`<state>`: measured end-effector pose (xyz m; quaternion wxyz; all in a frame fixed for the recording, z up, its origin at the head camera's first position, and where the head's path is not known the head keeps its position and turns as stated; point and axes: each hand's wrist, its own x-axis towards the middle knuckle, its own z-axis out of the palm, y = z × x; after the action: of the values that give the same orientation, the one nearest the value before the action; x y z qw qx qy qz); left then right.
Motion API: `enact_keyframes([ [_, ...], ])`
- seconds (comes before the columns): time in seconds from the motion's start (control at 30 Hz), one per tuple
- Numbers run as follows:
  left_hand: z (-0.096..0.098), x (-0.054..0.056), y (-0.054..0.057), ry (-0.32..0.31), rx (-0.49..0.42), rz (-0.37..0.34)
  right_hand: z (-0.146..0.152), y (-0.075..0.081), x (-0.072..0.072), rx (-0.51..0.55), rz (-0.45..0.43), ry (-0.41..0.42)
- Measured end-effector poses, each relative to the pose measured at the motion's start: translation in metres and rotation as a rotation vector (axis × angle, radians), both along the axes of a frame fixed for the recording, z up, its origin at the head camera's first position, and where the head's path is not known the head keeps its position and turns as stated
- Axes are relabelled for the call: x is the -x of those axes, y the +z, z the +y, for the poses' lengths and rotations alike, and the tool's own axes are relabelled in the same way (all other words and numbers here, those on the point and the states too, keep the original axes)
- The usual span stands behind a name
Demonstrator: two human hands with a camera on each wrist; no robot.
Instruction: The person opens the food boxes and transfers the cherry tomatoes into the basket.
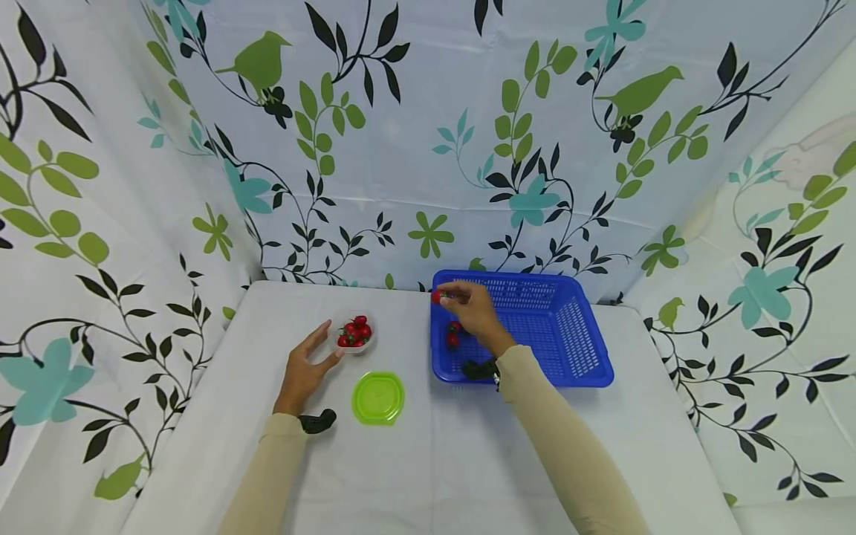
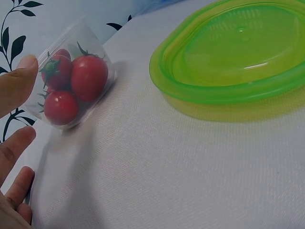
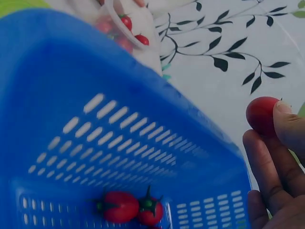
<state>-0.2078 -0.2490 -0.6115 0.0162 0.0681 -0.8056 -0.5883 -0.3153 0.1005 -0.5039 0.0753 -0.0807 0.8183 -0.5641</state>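
A clear plastic tub (image 1: 371, 343) of small red tomatoes (image 2: 89, 78) stands at the left of the table. The left hand (image 1: 302, 374) is beside it, thumb and fingers spread, fingertips right at the tub's wall. The right hand (image 1: 473, 308) pinches a single cherry tomato (image 3: 261, 116) between thumb and fingertips, above the left rim of a blue perforated basket (image 1: 591, 338). Inside the basket, several tomatoes with green stems (image 3: 121, 207) lie near its left wall.
A green plastic lid (image 1: 378, 398) lies on the white table cover (image 1: 401, 475), near the left hand. Behind the table and along both sides hangs a white curtain (image 1: 401, 156) printed with leaves and birds. The basket's raised walls border the right hand's space.
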Motion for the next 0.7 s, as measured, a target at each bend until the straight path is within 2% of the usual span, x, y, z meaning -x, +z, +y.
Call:
enact_keyframes([
  [0.3, -0.001, 0.001, 0.0, 0.004, 0.003, -0.021, 0.024, -0.006, 0.0, -0.026, -0.051, 0.01],
  [0.53, 0.005, -0.004, 0.019, 0.003, -0.019, -0.025, 0.04, -0.009, -0.001, -0.09, -0.117, 0.031],
  [0.6, 0.004, -0.003, 0.018, 0.002, -0.019, -0.028, 0.044, -0.012, -0.001, -0.101, -0.14, 0.035],
  [0.7, 0.002, -0.001, 0.01, 0.004, -0.01, -0.017, 0.049, -0.016, 0.001, -0.121, -0.171, 0.037],
])
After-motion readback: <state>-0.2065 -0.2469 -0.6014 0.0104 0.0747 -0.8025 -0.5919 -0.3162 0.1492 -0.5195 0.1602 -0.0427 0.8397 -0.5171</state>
